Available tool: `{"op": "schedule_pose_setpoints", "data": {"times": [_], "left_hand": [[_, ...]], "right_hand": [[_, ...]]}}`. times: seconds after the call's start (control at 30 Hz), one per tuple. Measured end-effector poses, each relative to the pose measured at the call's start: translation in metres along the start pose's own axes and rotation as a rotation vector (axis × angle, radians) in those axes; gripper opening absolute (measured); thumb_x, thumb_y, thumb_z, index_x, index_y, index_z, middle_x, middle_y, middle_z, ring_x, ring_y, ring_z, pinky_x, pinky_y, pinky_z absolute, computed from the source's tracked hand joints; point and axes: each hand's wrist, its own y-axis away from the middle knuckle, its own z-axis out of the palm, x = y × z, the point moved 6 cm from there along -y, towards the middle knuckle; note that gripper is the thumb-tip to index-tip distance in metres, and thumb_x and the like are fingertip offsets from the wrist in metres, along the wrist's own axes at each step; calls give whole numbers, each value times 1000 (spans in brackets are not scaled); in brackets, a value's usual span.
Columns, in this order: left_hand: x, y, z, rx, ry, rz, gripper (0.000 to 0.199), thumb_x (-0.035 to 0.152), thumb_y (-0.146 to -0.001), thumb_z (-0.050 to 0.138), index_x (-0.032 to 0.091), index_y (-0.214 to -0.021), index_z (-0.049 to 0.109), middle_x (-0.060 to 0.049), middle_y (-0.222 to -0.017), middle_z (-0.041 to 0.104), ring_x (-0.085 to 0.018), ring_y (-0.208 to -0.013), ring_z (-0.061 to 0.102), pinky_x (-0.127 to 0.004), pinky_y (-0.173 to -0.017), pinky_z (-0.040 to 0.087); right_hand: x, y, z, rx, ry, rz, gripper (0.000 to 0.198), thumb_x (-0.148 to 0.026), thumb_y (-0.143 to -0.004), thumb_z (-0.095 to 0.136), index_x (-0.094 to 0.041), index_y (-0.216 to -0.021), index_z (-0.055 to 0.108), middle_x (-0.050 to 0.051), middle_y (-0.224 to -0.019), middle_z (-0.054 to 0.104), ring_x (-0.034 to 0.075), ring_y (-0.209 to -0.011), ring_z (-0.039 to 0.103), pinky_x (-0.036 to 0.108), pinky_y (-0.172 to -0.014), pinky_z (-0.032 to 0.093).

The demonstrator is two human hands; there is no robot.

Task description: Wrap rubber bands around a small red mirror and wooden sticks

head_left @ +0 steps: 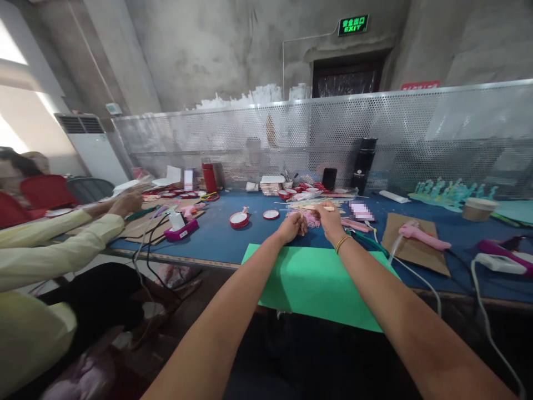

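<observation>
My left hand (292,226) rests at the blue table's front part with its fingers curled together; what they pinch is too small to make out. Close beyond its fingertips lies a tangle of pink, stringy pieces (313,217). My right hand (330,221), with a gold bracelet at the wrist, is closed on a pale, thin stick (327,208) held nearly level beside that tangle. Under my forearms a green sheet (316,283) hangs over the table edge. Thin wooden sticks (341,204) lie just past my hands.
A pink glue gun (422,234) lies on cardboard (400,253) at right, its cords trailing. Round red-rimmed tins (239,220) stand left of my hands. Farther back are a black bottle (364,166) and a paper cup (479,210). At left a co-worker's sleeved arms (75,244) reach over the table (212,239).
</observation>
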Motion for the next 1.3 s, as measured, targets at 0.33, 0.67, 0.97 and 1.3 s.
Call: {"op": "schedule_pose_setpoints", "data": {"times": [0.33, 0.67, 0.97, 1.3], "left_hand": [[-2, -1, 0, -7, 5, 2, 23, 30, -92, 46, 15, -74, 49, 0, -60, 59, -7, -46, 52, -19, -50, 42], [-2, 0, -1, -1, 6, -4, 20, 26, -92, 42, 16, -75, 48, 1, -60, 59, -7, -46, 52, -19, -49, 42], [-8, -2, -3, 8, 2, -8, 21, 30, -91, 44, 16, -76, 49, 1, -61, 59, -7, -46, 51, -20, -49, 41], [-10, -2, -2, -4, 20, 6, 25, 35, -91, 45, 16, -75, 49, 1, -60, 58, -8, -47, 51, -21, -50, 41]], "right_hand": [[-2, 4, 4, -48, -1, 11, 22, -34, -60, 70, -21, -62, 52, -5, -49, 60, 10, -48, 56, 20, -48, 43], [-1, 1, -2, 24, 8, -2, 25, -36, -60, 71, -21, -61, 51, -4, -48, 60, 11, -47, 56, 21, -47, 42], [0, 2, 3, -14, -1, 22, 23, -35, -59, 71, -21, -63, 53, -3, -50, 63, 12, -49, 59, 22, -49, 44], [-1, 5, 6, -54, 20, 11, 23, -37, -60, 71, -21, -63, 55, -2, -53, 65, 12, -49, 58, 22, -49, 44]]}}
